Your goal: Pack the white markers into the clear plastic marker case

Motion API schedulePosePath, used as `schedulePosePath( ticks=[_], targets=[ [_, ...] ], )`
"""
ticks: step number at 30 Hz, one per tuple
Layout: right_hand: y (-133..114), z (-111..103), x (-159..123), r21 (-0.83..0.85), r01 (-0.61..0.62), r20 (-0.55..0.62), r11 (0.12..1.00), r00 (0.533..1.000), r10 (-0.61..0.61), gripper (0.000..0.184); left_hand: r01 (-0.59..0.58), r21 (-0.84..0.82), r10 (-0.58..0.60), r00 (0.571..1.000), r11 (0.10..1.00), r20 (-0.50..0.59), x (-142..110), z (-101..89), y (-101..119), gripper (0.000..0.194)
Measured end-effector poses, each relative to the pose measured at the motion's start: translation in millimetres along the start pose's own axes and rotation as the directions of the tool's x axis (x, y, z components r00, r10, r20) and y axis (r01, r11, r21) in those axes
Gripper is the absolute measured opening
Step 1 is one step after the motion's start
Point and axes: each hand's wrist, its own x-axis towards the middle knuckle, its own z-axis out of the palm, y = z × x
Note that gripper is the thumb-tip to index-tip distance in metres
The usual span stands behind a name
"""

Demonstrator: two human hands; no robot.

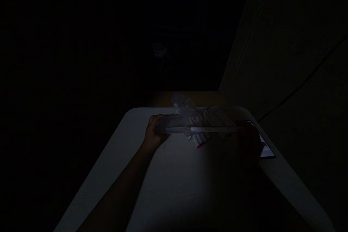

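The scene is very dark. My left hand grips the left end of a long clear plastic case held level above a white table. My right hand is a dim shape at the case's right end, its fingers lost in shadow. Several white markers with pink ends lie under the case, and more white markers sit behind it. A crumpled clear plastic wrap rises at the back.
A flat dark device with a lit edge lies on the table's right side by my right hand. A wall with a thin cable stands to the right. Everything beyond the table is black.
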Motion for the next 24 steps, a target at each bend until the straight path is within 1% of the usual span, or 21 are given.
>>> schedulePosePath(
  ticks=[3,7,11,13,15,17,18,22,24],
  targets=[
    [-3,0,-1,0.033,0.005,-0.006,0.999,1.0,-0.004,0.031,-0.037,-0.008,0.037,0.999,0.999,-0.007,0,0.2,0,0.052],
    [-3,1,0,0.036,-0.006,-0.015,0.999,1.0,0.007,0.027,-0.036,-0.029,0.036,0.999,0.999,-0.016,1,0.5,0,0.051],
    [3,3,0,0.025,-0.017,-0.014,1.0,1.0,0.017,0.027,-0.043,-0.026,0.042,0.999,0.999,-0.02,1,0.6,1,0.05],
    [8,5,0,0.053,-0.025,-0.017,0.998,1.0,0.026,0.028,-0.054,-0.022,0.053,0.998,0.998,-0.025,1,0.4,2,0.049],
    [12,6,-1,0.09,0.011,-0.022,0.996,1.0,-0.009,0.028,-0.057,-0.015,0.056,0.998,0.998,-0.024,0,0.1,3,0.05],
    [14,6,-2,0.087,0.089,0.007,0.992,0.996,-0.09,0.025,-0.057,0.0,0.057,0.998,0.998,-0.017,0,-0.2,4,0.05],
    [15,6,-2,0.074,0.122,0.024,0.99,0.992,-0.124,0.023,-0.057,0.008,0.057,0.998,0.998,-0.016,0,-0.3,4,0.05],
    [17,5,-1,-0.011,0.198,0.068,0.98,0.978,-0.197,0.02,-0.052,0.011,0.052,0.999,0.999,-0.006,0,-0.3,4,0.049],
    [18,5,-1,-0.053,0.254,0.117,0.966,0.962,-0.246,0.019,-0.043,0.006,0.043,0.999,0.999,-0.004,0,-0.2,4,0.05]
  ],
)
